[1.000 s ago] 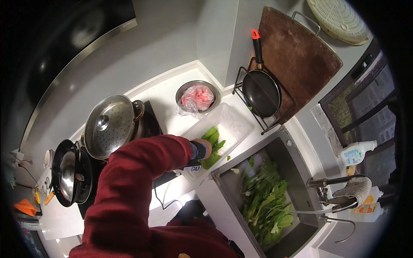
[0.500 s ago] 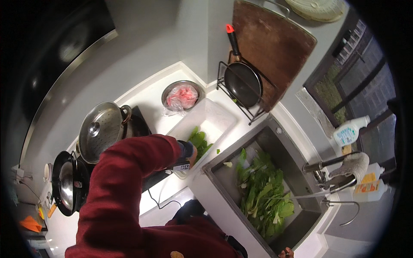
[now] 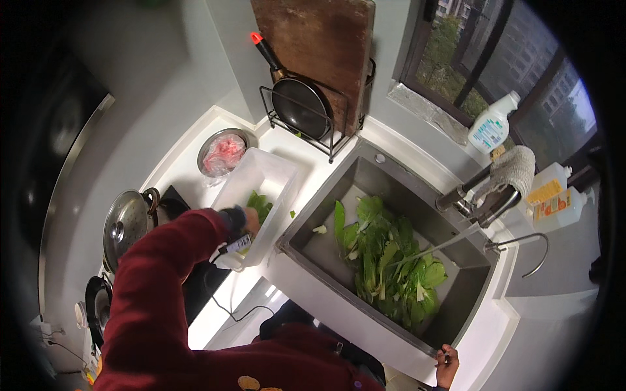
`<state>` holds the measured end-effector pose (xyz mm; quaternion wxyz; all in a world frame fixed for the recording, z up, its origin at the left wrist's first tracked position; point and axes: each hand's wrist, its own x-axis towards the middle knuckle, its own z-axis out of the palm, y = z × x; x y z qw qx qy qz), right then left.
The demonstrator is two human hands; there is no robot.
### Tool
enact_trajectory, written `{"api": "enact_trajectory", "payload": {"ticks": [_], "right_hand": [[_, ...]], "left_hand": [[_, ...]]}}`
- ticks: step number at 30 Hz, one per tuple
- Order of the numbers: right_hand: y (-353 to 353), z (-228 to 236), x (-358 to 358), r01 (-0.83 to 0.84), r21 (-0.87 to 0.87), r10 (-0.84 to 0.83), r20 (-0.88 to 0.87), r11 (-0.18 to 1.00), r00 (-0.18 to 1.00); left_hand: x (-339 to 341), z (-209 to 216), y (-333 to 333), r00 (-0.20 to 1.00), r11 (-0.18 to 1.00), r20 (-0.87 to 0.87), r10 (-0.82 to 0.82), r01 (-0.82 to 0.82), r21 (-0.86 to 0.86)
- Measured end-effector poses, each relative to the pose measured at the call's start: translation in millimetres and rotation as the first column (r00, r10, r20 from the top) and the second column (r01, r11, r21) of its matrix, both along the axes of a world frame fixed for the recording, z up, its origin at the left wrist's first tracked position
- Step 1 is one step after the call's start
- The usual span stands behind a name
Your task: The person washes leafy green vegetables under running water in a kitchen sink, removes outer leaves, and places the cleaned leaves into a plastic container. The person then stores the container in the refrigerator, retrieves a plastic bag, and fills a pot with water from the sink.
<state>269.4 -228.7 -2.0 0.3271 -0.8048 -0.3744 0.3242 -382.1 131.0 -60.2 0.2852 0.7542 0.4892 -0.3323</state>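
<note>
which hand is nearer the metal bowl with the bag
Left: the left hand is in the translucent plastic container beside the metal bowl; the right hand is at the sink's near edge, much farther away.

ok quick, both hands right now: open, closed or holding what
Left hand: at green leafy vegetables inside the translucent rectangular plastic container; grip cannot be told.
Right hand: fingers partly curled at the grey rectangular sink rim; grip unclear.
</note>
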Motion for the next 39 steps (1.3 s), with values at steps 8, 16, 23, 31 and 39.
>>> {"api": "enact_trajectory", "payload": {"ticks": [8,16,23,31,39], "right_hand": [[39.1,-0.3,3.4,-0.239,0.143,0.226,0.102,0.96,0.969],[134.1,53.4,-80.7,-0.664,0.266,0.686,0.012,0.699,0.727],[151.6,36.9,-146.7,-0.415,0.202,0.458,-0.493,0.887,0.74],[131.5,6.3,-70.6,-0.282,0.114,0.296,-0.562,0.953,0.772],[147.0,-30.6,-50.9,-0.139,0.151,0.191,-0.424,0.979,0.886]], "left_hand": [[16.3,222.3,-7.3,0.493,0.588,0.335,0.803,-0.748,-0.307],[194.7,203.4,-56.3,0.164,0.648,0.647,0.745,-0.411,-0.642],[352.8,101.9,-118.2,0.16,0.597,0.587,0.793,-0.392,-0.7],[365.6,65.1,-138.9,0.169,0.488,0.458,0.873,-0.321,-0.812],[371.5,47.9,-134.7,-0.17,0.361,0.514,0.841,-0.532,-0.766]]}}
